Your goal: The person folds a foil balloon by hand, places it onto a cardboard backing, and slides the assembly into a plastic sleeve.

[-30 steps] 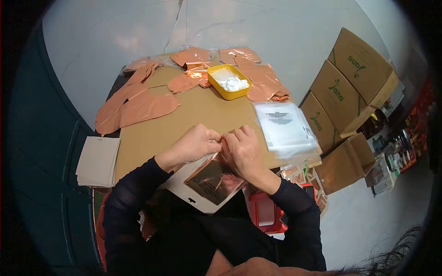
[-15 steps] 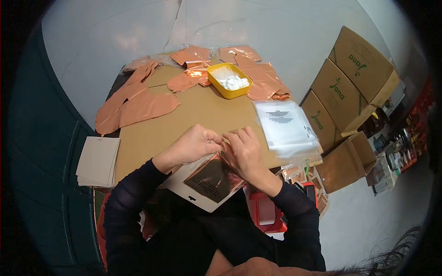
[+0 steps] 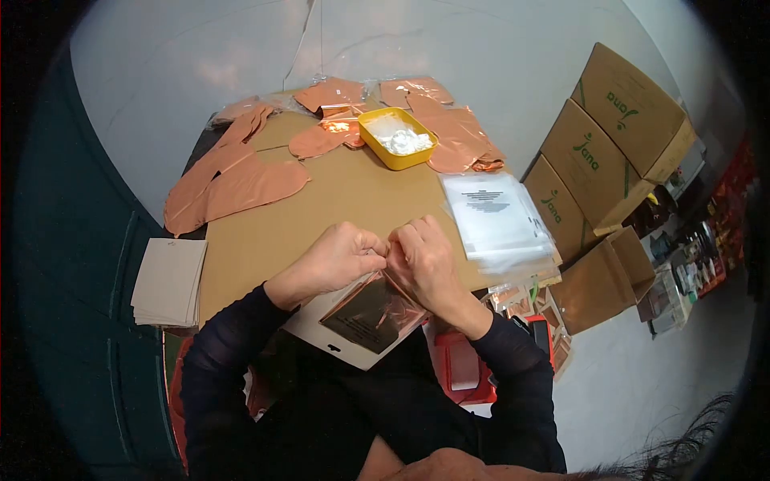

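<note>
A white card with a hang hole (image 3: 350, 353) carries a dark, shiny copper-edged packet (image 3: 365, 317) and rests at the table's front edge, over my lap. At its upper edge my left hand (image 3: 346, 252) pinches something too small to make out. Close beside it, my right hand (image 3: 423, 256) has its fingers curled at the card's upper right corner, over clear film. The two hands' fingertips almost touch. What lies between them is mostly hidden by the fingers.
Copper-coloured foil shapes (image 3: 241, 188) lie on the cardboard-covered table (image 3: 337, 192). A yellow tub (image 3: 399, 160) holds white material. Printed clear bags (image 3: 497, 220) lie at right, white cards (image 3: 168, 280) at left. Cardboard boxes (image 3: 589, 160) are stacked at right; a red container (image 3: 465, 365) stands below.
Both hands remain at the card's upper edge, with slight finger movement. My right hand's fingers have shifted slightly up and left. The whole view has shifted a little.
</note>
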Tool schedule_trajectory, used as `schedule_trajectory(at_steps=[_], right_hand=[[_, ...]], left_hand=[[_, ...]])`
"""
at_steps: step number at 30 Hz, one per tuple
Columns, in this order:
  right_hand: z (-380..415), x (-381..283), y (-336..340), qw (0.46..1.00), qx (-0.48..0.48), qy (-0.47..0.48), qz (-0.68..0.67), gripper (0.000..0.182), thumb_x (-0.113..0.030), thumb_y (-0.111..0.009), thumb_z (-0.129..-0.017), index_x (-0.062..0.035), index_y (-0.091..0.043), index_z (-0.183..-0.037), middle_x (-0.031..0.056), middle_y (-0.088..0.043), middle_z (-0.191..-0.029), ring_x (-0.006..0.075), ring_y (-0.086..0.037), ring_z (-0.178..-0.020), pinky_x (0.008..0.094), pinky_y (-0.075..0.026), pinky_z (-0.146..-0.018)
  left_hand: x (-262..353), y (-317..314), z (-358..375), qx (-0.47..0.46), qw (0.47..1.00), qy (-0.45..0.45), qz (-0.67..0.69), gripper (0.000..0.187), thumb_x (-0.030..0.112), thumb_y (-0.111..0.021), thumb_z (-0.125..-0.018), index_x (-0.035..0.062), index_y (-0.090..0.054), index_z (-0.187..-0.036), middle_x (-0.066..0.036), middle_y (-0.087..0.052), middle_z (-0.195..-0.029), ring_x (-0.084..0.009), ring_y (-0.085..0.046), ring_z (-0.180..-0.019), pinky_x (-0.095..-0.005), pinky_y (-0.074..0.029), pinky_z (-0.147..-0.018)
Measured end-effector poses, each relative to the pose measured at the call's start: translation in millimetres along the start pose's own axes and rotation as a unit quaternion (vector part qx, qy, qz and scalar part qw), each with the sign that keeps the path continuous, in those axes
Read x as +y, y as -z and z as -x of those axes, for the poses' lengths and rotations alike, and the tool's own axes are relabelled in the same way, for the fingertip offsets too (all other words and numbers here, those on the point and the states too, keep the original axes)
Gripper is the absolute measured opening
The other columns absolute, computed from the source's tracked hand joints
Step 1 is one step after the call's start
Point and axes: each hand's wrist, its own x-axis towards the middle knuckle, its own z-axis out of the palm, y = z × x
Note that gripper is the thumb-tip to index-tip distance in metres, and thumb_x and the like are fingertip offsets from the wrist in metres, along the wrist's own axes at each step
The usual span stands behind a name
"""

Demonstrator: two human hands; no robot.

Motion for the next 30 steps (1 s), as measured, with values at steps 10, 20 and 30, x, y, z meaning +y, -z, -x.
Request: schedule_trajectory(at_steps=[10,20,30], right_hand=[[2,1,-6,0.999,-0.004,-0.032,-0.013,0.015,0.003,-0.064,-0.068,-0.0005,-0.054,-0.079,0.0162,-0.052,-0.074,0.034,-0.05,-0.07,0.0412,-0.042,-0.062],[10,47,36,0.645,0.224,-0.42,-0.597,0.022,-0.011,-0.047,-0.097,-0.0073,-0.052,-0.076,-0.0002,-0.047,-0.066,0.0161,-0.046,-0.062,0.0328,-0.042,-0.061],[50,41,46,0.647,0.049,-0.543,-0.533,0.034,-0.039,-0.049,-0.099,-0.0074,-0.063,-0.098,-0.0061,-0.039,-0.055,0.0061,-0.039,-0.04,0.0197,-0.033,-0.036]], left_hand=[[-4,6,2,0.0,0.999,0.04,0.008,0.018,0.006,-0.065,-0.084,-0.0079,-0.069,-0.096,-0.009,-0.07,-0.082,-0.0104,-0.063,-0.074,-0.0243,-0.05,-0.068],[-24,47,46,0.17,0.962,0.04,0.212,0.016,0.006,-0.062,-0.089,-0.0039,-0.067,-0.1,-0.006,-0.068,-0.088,-0.0092,-0.061,-0.076,-0.0218,-0.049,-0.071],[-54,44,88,0.203,0.916,0.035,0.344,0.015,0.008,-0.065,-0.088,-0.0021,-0.065,-0.099,-0.006,-0.068,-0.093,-0.0108,-0.063,-0.085,-0.0258,-0.05,-0.081]])
